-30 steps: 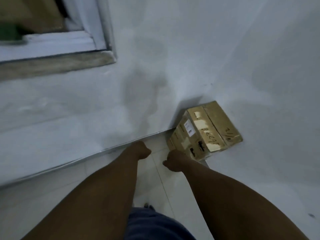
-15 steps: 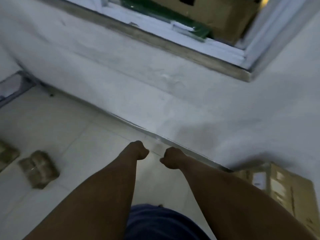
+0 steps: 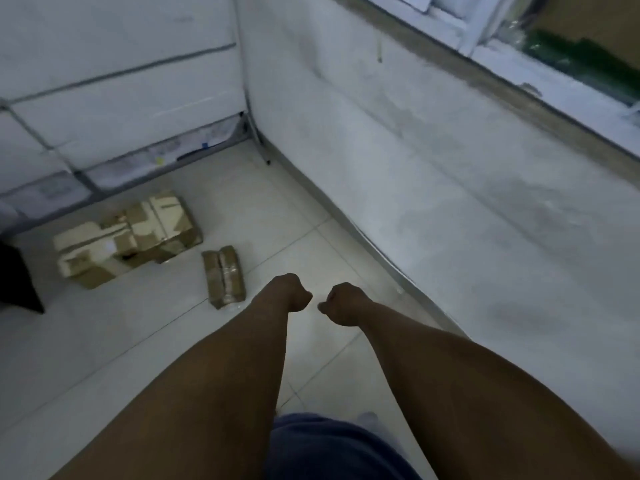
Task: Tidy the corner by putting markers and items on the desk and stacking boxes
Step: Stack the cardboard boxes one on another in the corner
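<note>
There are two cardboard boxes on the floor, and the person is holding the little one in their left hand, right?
Not quite. The head view shows two boxes on the floor, but the small box lies there untouched. The left hand is curled and holds nothing, and so is the right hand. The big box lies nearer the corner.

Tiled floor point(image 3: 114, 344) under me. Grey wall point(image 3: 433, 188) to my right, window sill point(image 3: 519, 98) along its top. Panelled partition point(image 3: 114, 98) ahead-left. Dark object point(image 3: 17, 278) at left edge, unidentifiable.
</note>
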